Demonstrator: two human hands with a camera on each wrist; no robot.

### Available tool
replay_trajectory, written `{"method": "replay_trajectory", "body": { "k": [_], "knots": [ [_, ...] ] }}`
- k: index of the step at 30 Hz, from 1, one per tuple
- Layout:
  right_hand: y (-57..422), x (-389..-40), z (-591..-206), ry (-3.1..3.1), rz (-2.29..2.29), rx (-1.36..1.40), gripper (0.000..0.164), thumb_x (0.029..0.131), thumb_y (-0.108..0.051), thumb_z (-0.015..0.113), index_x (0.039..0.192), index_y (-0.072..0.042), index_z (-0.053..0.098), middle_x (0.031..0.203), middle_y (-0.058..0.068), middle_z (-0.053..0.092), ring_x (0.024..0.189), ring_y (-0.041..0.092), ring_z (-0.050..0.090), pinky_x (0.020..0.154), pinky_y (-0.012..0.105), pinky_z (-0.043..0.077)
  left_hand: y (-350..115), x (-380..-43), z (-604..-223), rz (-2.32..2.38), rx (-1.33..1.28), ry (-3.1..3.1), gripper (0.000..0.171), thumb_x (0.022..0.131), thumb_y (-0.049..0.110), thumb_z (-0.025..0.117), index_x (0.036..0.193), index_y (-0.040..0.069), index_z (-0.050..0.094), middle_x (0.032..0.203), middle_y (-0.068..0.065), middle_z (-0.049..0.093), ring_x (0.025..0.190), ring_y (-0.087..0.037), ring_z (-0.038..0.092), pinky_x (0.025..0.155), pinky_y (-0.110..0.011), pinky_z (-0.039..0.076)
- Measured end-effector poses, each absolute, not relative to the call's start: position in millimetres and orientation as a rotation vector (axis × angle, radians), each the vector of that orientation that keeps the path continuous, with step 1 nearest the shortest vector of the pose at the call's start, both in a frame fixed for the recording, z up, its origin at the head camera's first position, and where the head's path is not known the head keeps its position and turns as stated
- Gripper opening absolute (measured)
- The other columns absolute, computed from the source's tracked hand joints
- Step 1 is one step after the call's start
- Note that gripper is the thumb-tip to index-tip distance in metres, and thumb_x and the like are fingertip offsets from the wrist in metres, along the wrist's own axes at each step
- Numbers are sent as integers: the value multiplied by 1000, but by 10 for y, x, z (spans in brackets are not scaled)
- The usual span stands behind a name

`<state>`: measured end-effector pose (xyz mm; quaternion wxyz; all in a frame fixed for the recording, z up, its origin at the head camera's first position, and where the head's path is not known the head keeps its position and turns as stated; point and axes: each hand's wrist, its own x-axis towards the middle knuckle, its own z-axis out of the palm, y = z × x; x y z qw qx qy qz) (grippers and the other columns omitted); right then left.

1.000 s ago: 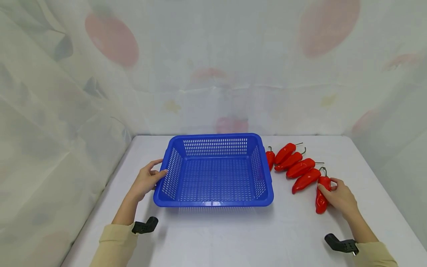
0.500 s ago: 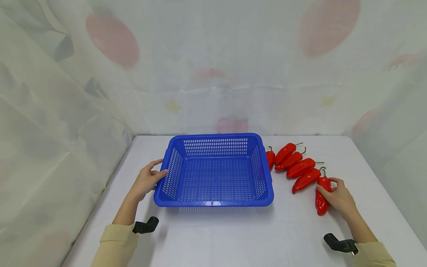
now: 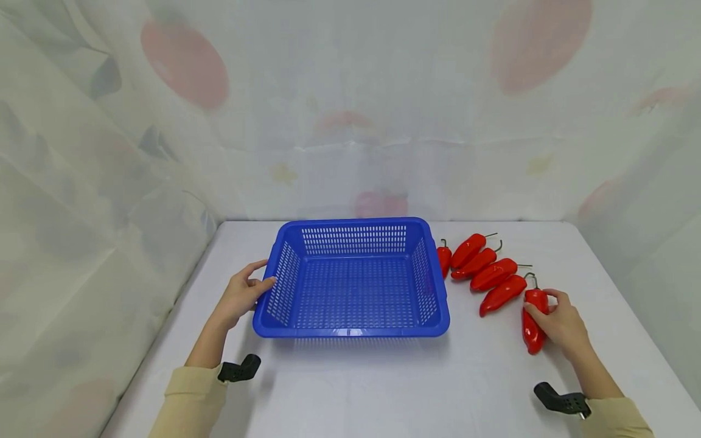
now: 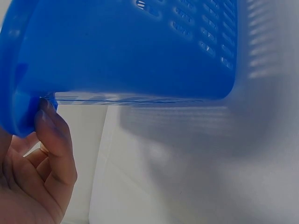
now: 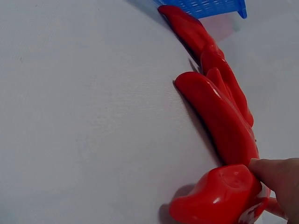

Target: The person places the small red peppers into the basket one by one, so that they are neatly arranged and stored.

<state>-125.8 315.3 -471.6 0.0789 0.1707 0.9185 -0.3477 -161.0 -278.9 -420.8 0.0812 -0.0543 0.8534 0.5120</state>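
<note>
A blue perforated plastic basket [image 3: 350,332] occupies the middle of the head view, with nothing in it. My left hand [image 3: 240,297] grips its left rim, thumb over the top and fingers beneath, as the left wrist view also shows on the rim [image 4: 10,88]. At the right, my right hand [image 3: 561,319] pinches a red chili pepper [image 3: 533,325] near its stem end. In the right wrist view that pepper [image 5: 217,196] lies nearest, with the thumb [image 5: 271,172] against it. Part of my right hand is cut off there.
Several more red peppers [image 3: 494,275] lie in a slanting row between the basket and my right hand. One pepper [image 3: 443,260] is partly hidden behind the basket's right side. A white tabletop [image 3: 350,389] lies under everything, with patterned cloth [image 3: 339,121] behind.
The pepper in my right hand shifts slightly left, then back to the right, ending a little farther from its neighbour. My left hand and the basket stay in place.
</note>
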Motion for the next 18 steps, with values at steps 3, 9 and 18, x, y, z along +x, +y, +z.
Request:
{"method": "replay_trajectory", "body": {
  "k": [3,9,18],
  "knots": [
    [3159,-1262,-4684,2775,-1046,517,78,89,-38,54,138,9,15,114,37,37,100,49,44,60,40,56,-2790,-1613,-4207,1527,-163,2551,65,89,33,59,144,13,29,84,-15,59,66,-20,65,59,-37,57],
    [3166,-1295,-4617,2829,-1064,502,76,90,-37,53,138,9,16,114,37,38,98,48,45,61,43,56,-2788,-1612,-4209,1527,-165,2548,66,89,33,60,144,13,29,84,-15,59,66,-21,66,60,-38,57],
    [3221,-1427,-4692,2896,-1078,427,90,85,-56,51,140,6,17,115,35,40,93,45,49,49,35,54,-2793,-1621,-4217,1558,-173,2524,65,89,34,59,143,15,30,86,-17,60,68,-22,66,60,-38,57]
  ]
}}
